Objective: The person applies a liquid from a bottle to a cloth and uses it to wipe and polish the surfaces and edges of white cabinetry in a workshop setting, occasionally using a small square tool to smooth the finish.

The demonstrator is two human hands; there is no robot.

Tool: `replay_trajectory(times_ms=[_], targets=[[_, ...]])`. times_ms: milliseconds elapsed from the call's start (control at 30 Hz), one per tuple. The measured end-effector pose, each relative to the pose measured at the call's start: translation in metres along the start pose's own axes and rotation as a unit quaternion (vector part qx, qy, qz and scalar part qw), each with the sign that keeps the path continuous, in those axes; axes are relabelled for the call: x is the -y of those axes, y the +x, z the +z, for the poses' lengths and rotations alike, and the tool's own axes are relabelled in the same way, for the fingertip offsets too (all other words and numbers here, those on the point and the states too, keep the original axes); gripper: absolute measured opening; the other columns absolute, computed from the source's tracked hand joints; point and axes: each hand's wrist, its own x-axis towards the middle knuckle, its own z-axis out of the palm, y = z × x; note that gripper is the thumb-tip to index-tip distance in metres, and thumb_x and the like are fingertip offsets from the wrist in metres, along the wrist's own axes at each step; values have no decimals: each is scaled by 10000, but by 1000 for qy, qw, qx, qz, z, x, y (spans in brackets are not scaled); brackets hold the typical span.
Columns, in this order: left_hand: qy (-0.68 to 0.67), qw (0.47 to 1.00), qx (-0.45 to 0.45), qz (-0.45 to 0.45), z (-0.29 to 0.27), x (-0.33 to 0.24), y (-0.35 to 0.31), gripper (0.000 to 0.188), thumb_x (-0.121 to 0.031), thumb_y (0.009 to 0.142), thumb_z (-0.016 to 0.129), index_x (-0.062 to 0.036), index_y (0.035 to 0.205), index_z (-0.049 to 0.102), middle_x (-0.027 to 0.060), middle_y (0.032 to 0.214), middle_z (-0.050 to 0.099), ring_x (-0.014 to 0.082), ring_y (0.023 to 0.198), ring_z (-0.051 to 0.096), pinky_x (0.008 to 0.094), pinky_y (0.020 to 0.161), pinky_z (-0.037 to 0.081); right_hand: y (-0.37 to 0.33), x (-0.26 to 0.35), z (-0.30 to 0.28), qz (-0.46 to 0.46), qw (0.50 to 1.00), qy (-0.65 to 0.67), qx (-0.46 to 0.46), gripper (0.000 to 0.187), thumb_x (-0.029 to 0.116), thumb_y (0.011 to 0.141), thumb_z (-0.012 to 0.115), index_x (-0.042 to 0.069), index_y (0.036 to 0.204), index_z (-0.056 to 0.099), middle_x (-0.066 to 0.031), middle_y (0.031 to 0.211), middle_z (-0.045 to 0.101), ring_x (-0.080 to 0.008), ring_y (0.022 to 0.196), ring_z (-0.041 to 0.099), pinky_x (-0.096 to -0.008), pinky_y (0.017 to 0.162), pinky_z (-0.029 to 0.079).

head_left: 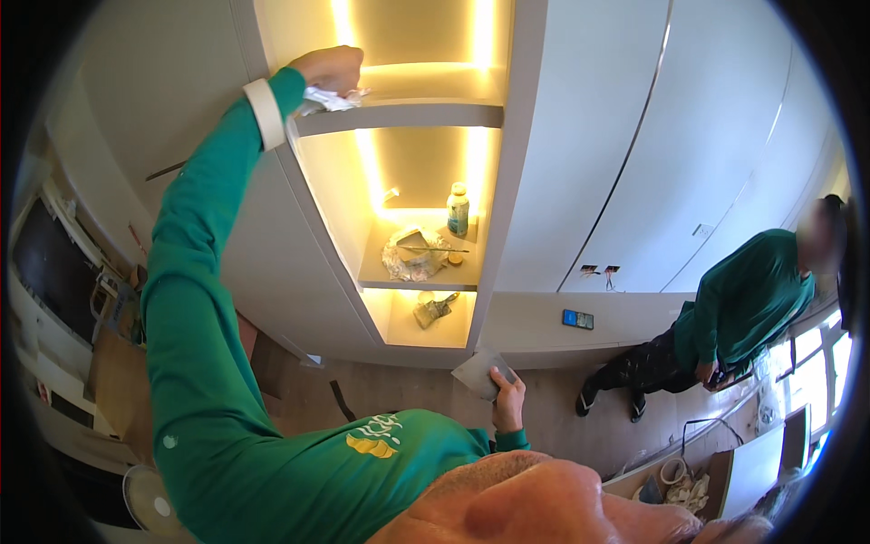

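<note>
Facing you is one tall, pale, open-fronted cabinet [528, 163], three lit compartments [419, 163] showing. Near its lower end, your right hand [510, 401] grips one thin grey rectangular plate [473, 373]. Your left hand [331, 70], fingers curled, holds one crumpled white wad [328, 100] at the upper grey shelf board's [426, 116] left end. One pale-capped cylindrical bottle [459, 215] stands in the middle compartment; one wide-bristled paintbrush [430, 314] sits below.
</note>
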Motion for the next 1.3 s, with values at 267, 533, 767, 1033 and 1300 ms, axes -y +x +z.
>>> replay_trajectory(times_ms=[267,533,767,1033,1300], targets=[[-77,995,-57,-10,-45,-74,101,203,-168,705,621,11,610,632,226,600,558,345,490,456,495,518,376,-2,7,28,-3,999,-5,32,236,98,937,696,-65,1105,665,-79,975,712,-140,846,660,-268,744,520],[-94,990,-19,-102,1,-2,12,291,-251,815,662,10,688,694,218,731,649,373,723,614,465,672,511,-29,-8,11,13,999,9,-33,241,98,929,701,-63,1105,669,-87,978,714,-156,828,672,-268,760,528],[-87,989,-95,-68,-41,-79,98,200,-173,727,655,18,685,698,239,757,666,398,647,615,456,610,488,-27,14,24,-26,999,4,-42,309,125,933,705,-65,1172,659,-72,996,710,-136,854,658,-267,747,519],[-194,951,-52,-235,21,15,17,243,-144,868,692,79,925,615,240,753,604,278,650,597,412,625,501,-26,3,20,-22,998,-58,-18,392,180,932,727,-53,1234,635,-86,1061,720,-159,922,682,-297,802,552],[-650,597,-396,-254,-61,-143,-82,406,-226,1050,505,-19,1385,606,128,1279,676,233,1153,647,323,977,513,-51,25,-1,4,990,-18,-141,363,197,934,723,-38,1201,652,-82,1044,719,-160,919,676,-309,804,541]])
